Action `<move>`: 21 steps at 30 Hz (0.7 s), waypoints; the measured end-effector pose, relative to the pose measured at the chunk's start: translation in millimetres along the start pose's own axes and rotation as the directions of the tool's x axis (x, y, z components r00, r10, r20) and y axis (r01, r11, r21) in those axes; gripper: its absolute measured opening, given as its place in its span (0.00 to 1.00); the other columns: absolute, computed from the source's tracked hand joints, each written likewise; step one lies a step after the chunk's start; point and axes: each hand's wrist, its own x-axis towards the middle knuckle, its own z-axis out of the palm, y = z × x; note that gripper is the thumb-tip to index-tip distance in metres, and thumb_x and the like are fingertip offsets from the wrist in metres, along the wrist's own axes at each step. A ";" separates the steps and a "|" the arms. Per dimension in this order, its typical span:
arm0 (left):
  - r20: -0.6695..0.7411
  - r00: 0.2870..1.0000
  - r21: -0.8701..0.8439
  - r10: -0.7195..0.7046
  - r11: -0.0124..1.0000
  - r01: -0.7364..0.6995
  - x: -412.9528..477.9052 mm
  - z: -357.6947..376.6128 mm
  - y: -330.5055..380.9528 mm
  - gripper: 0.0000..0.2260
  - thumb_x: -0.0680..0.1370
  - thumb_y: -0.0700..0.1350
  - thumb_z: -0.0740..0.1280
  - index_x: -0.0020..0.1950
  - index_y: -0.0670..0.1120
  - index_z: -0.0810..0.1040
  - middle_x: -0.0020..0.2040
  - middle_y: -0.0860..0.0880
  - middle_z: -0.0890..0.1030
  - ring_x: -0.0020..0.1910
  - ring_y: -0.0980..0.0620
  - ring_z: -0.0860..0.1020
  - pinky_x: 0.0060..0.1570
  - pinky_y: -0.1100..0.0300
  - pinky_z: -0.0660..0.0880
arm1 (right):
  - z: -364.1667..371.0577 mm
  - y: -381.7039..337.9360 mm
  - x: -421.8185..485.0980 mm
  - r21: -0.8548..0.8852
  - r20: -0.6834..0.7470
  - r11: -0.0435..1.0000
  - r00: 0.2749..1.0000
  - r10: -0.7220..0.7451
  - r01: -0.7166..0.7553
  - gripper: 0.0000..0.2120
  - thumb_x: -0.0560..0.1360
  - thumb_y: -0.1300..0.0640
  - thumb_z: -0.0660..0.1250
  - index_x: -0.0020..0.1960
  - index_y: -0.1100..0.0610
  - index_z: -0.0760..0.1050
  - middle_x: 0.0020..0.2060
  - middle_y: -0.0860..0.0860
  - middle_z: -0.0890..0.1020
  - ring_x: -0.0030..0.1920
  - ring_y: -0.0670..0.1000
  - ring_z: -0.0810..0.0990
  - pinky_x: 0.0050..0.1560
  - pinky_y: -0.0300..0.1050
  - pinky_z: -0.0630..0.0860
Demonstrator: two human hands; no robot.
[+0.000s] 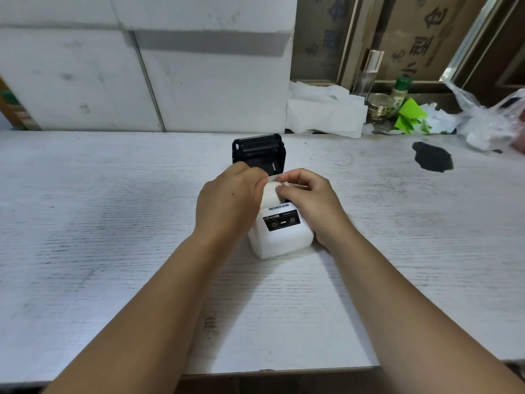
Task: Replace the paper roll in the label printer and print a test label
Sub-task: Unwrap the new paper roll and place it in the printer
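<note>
On the white counter (113,223), the left hand (230,200) pinches the paper roll (271,194), its grip closed on the roll's left edge. The roll sits in the white label printer (279,237), whose black lid (258,150) stands open behind. The right hand (309,200) presses fingertips together on the roll's top.

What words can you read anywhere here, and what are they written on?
"SUPVAN" is on the black panel on the front of the white label printer.
The small white sticker above that panel has print too small to read.
The brown cardboard leaning behind the table has large Chinese characters, seen sideways; I cannot read them surely.
The green-capped bottle has a blurred label.
</note>
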 end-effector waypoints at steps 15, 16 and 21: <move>0.032 0.986 0.159 0.162 0.973 -0.165 -3.9 5.8 -1.0 0.04 0.71 0.34 0.67 0.39 0.42 0.78 0.37 0.46 0.77 0.26 0.40 0.75 0.24 0.56 0.72 | 2.2 -0.4 -2.1 0.200 0.039 0.978 0.997 -0.065 0.056 0.25 0.72 0.71 0.59 0.61 0.48 0.70 0.61 0.52 0.75 0.53 0.47 0.76 0.50 0.36 0.75; 0.037 0.987 0.163 0.153 0.974 -0.158 -3.4 6.8 -2.2 0.04 0.71 0.34 0.67 0.39 0.42 0.78 0.37 0.46 0.77 0.26 0.40 0.75 0.24 0.56 0.72 | 2.9 -1.2 -3.1 0.225 0.048 0.971 0.995 -0.089 0.076 0.26 0.72 0.72 0.56 0.63 0.48 0.69 0.62 0.51 0.75 0.52 0.44 0.75 0.46 0.29 0.74; 0.018 0.987 0.125 0.161 0.979 -0.162 1.1 6.9 -6.9 0.04 0.73 0.34 0.66 0.42 0.41 0.77 0.38 0.45 0.77 0.30 0.39 0.76 0.26 0.50 0.75 | 9.4 0.0 -4.6 0.236 0.021 0.954 0.981 -0.194 0.183 0.23 0.79 0.62 0.54 0.73 0.47 0.62 0.69 0.46 0.69 0.66 0.39 0.68 0.61 0.29 0.66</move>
